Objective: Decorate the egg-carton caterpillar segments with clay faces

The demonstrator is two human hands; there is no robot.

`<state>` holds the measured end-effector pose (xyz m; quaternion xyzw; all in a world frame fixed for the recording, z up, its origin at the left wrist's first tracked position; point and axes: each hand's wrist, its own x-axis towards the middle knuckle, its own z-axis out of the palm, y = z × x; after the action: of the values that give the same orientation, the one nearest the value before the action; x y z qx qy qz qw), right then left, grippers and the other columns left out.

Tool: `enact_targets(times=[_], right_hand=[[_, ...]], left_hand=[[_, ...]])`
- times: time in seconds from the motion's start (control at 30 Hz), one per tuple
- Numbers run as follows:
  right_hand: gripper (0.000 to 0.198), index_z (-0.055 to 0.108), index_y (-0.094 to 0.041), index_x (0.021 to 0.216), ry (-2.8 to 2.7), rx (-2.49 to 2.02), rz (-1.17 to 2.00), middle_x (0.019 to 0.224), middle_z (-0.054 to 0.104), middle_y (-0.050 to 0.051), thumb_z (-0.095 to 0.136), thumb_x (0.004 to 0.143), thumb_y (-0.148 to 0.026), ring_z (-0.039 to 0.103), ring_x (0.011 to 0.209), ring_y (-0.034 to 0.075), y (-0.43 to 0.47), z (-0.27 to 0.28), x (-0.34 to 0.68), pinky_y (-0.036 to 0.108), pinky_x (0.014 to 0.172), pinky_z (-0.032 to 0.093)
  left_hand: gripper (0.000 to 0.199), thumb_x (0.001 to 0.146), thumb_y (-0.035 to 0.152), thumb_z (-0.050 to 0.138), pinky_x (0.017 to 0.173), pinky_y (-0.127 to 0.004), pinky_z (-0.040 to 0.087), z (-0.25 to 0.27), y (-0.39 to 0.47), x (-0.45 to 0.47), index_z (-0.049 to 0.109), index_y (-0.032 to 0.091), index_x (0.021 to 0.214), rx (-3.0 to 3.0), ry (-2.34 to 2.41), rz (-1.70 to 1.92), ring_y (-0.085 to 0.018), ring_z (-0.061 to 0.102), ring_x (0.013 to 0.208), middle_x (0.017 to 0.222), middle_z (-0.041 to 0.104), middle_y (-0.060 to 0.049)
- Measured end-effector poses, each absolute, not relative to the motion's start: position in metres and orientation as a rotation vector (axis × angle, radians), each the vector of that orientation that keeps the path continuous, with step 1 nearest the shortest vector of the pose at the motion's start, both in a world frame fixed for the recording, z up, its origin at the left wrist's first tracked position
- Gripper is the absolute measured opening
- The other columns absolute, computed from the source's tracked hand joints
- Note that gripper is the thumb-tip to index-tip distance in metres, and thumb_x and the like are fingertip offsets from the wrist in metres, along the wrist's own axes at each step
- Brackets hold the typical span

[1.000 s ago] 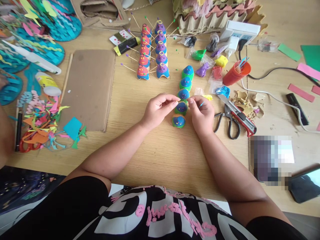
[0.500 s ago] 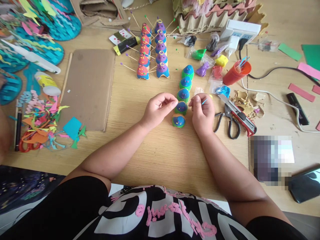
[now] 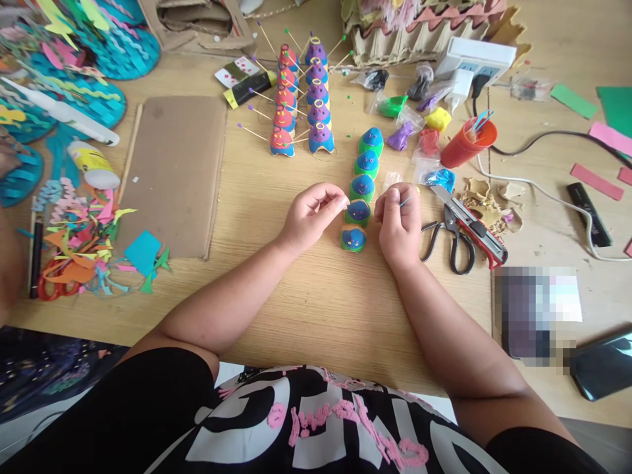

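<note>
My left hand (image 3: 316,214) is pinched shut at the left of a row of blue and green egg-carton cups (image 3: 353,238) with small faces. Whatever its fingertips hold is too small to make out. My right hand (image 3: 401,220), on the other side of the row, is closed with the thumb pressed on the curled fingers. A thin blue stick (image 3: 405,201) pokes out of it. The row stands upright on the table between my hands, touching neither hand as far as I can tell.
Black-handled scissors (image 3: 451,240) and a red utility knife (image 3: 476,227) lie right of my right hand. Behind them stands an orange cup (image 3: 469,143) with blue sticks. Red and purple cup figures (image 3: 282,140) stand farther back. A cardboard sheet (image 3: 170,178) lies left.
My left fingertips have drawn slightly left. The right hand has shifted a little, and the blue stick in it has turned slightly. The cup row stays in place.
</note>
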<state>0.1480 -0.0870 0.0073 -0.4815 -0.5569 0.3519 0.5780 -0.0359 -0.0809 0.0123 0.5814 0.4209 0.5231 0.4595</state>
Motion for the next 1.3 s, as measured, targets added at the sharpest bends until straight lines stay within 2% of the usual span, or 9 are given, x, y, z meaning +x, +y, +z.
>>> enact_targets(times=[0.1, 0.33, 0.57, 0.73, 0.9, 1.0, 1.1, 1.3], right_hand=[[0.052, 0.051, -0.032, 0.087, -1.300, -1.125, 0.880, 0.064, 0.052, -0.003, 0.051, 0.101, -0.083, 0.050, 0.058, 0.018, -0.087, 0.007, 0.147, 0.040, 0.059, 0.049], [0.051, 0.054, -0.030, 0.091, -1.387, -1.109, 0.976, 0.071, 0.061, -0.003, 0.050, 0.104, -0.080, 0.056, 0.066, 0.016, -0.088, 0.003, 0.151, 0.037, 0.069, 0.056], [0.050, 0.056, -0.030, 0.095, -1.418, -1.099, 0.958, 0.079, 0.061, -0.002, 0.053, 0.102, -0.080, 0.055, 0.071, 0.017, -0.089, 0.007, 0.151, 0.037, 0.071, 0.054], [0.046, 0.058, -0.029, 0.097, -1.349, -1.070, 0.987, 0.082, 0.066, -0.002, 0.065, 0.099, -0.075, 0.061, 0.072, 0.015, -0.087, 0.009, 0.152, 0.035, 0.071, 0.055], [0.051, 0.058, -0.027, 0.095, -1.218, -1.041, 1.115, 0.085, 0.074, -0.001, 0.076, 0.091, -0.075, 0.066, 0.070, 0.014, -0.083, 0.008, 0.152, 0.030, 0.067, 0.057], [0.056, 0.056, -0.028, 0.096, -1.163, -1.009, 1.178, 0.087, 0.077, -0.002, 0.080, 0.085, -0.078, 0.064, 0.064, 0.012, -0.079, 0.005, 0.153, 0.028, 0.060, 0.053], [0.057, 0.057, -0.029, 0.101, -1.153, -1.014, 1.214, 0.089, 0.078, -0.002, 0.078, 0.086, -0.079, 0.063, 0.062, 0.012, -0.075, 0.000, 0.155, 0.026, 0.052, 0.045], [0.054, 0.067, -0.027, 0.105, -1.015, -0.990, 1.329, 0.090, 0.079, -0.002, 0.083, 0.084, -0.075, 0.058, 0.060, 0.008, -0.072, 0.000, 0.158, 0.023, 0.047, 0.037]], left_hand=[[0.051, 0.095, 0.072, 0.073, 0.077, -0.029, 0.056, 0.014, -0.081, -0.036, 0.073, 0.022, 0.084, 1.471, 1.035, 1.287, -0.015, 0.069, 0.081, 0.082, 0.075, -0.002], [0.050, 0.104, 0.065, 0.064, 0.075, -0.031, 0.054, 0.018, -0.084, -0.036, 0.068, 0.022, 0.080, 1.630, 1.000, 1.286, -0.016, 0.065, 0.078, 0.080, 0.070, -0.003], [0.039, 0.097, 0.061, 0.076, 0.067, -0.030, 0.048, 0.014, -0.082, -0.035, 0.077, 0.023, 0.091, 1.696, 1.051, 1.312, -0.015, 0.063, 0.075, 0.087, 0.075, -0.004], [0.038, 0.094, 0.060, 0.080, 0.065, -0.030, 0.048, 0.014, -0.082, -0.035, 0.078, 0.022, 0.089, 1.706, 1.068, 1.335, -0.014, 0.061, 0.072, 0.086, 0.075, -0.004], [0.034, 0.095, 0.056, 0.081, 0.064, -0.029, 0.047, 0.014, -0.082, -0.034, 0.078, 0.023, 0.087, 1.712, 1.052, 1.368, -0.013, 0.061, 0.071, 0.085, 0.075, -0.003], [0.033, 0.095, 0.055, 0.081, 0.064, -0.030, 0.046, 0.013, -0.082, -0.034, 0.078, 0.023, 0.087, 1.715, 1.062, 1.358, -0.013, 0.060, 0.070, 0.084, 0.075, -0.003], [0.032, 0.095, 0.053, 0.082, 0.064, -0.029, 0.046, 0.012, -0.082, -0.034, 0.078, 0.022, 0.086, 1.727, 1.049, 1.365, -0.013, 0.060, 0.070, 0.084, 0.075, -0.003], [0.022, 0.096, 0.041, 0.083, 0.064, -0.026, 0.046, 0.010, -0.082, -0.035, 0.078, 0.021, 0.088, 1.732, 1.017, 1.400, -0.012, 0.062, 0.072, 0.084, 0.075, -0.001]])
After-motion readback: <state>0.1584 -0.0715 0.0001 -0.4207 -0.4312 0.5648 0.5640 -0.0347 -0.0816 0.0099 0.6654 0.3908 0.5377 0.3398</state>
